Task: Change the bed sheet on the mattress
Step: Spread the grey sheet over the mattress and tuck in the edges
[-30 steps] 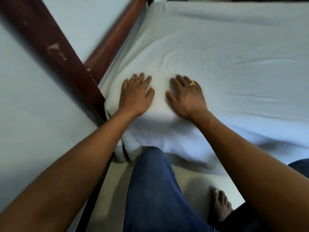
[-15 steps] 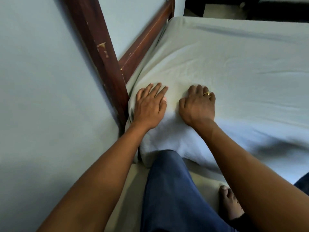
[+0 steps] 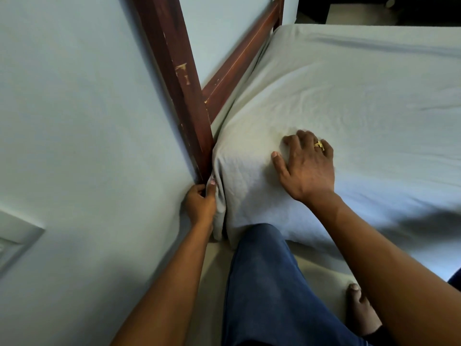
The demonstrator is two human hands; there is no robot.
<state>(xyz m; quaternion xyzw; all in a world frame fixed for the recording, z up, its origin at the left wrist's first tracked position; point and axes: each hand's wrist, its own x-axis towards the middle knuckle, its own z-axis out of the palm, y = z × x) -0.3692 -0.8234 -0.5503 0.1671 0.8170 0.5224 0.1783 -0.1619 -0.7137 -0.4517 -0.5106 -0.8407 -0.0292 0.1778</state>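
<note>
Pinching a bunched fold of the pale bed sheet (image 3: 349,101) with the left hand (image 3: 200,204), thumb and fingers closed on the cloth at the corner of the mattress, tight against the dark wooden bedpost (image 3: 174,78) and the light blue wall (image 3: 74,121). Pressing the right hand (image 3: 305,163) flat on top of the sheet near that same corner, fingers slightly spread, thumb out to the side, a gold ring (image 3: 318,145) on one finger. Sheet covering the whole mattress top, wrinkled around the corner, hanging over the near edge. Standing close, blue-trousered leg (image 3: 264,283) against the bed, bare foot (image 3: 359,310) on the floor.
</note>
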